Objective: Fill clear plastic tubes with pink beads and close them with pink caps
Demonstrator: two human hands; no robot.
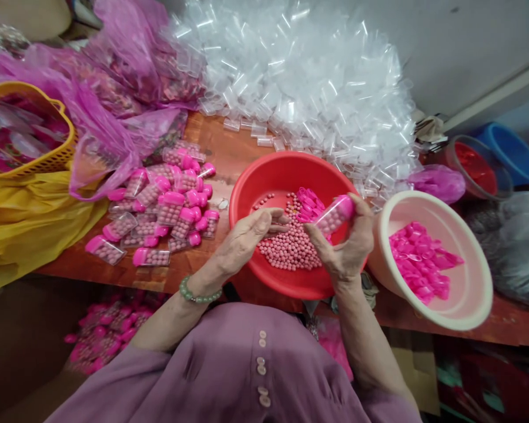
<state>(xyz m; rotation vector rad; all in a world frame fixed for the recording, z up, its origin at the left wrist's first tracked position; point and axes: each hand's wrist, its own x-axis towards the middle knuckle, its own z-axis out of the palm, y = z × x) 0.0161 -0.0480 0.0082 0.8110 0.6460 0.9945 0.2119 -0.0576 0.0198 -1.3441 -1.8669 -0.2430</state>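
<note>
My right hand (346, 244) grips a clear bottle (330, 218) of pink beads by its two ends, pink cap at the upper right, above the red basin (240, 200). My left hand (251, 235) is over the basin's left side, fingers bent and apart, with nothing visible in it. Inside the basin lie loose pink beads (288, 249) and bright pink plastic pieces (307, 202). On the table to the left is a pile of filled, pink-capped bottles (170, 210).
Clear empty containers (300, 76) are heaped at the back. A cream basin (471, 282) holding pink pieces stands at the right. A yellow basket (68, 141), purple bags (127, 47) and yellow plastic (30, 217) are at the left; a blue tub (515, 153) is at the far right.
</note>
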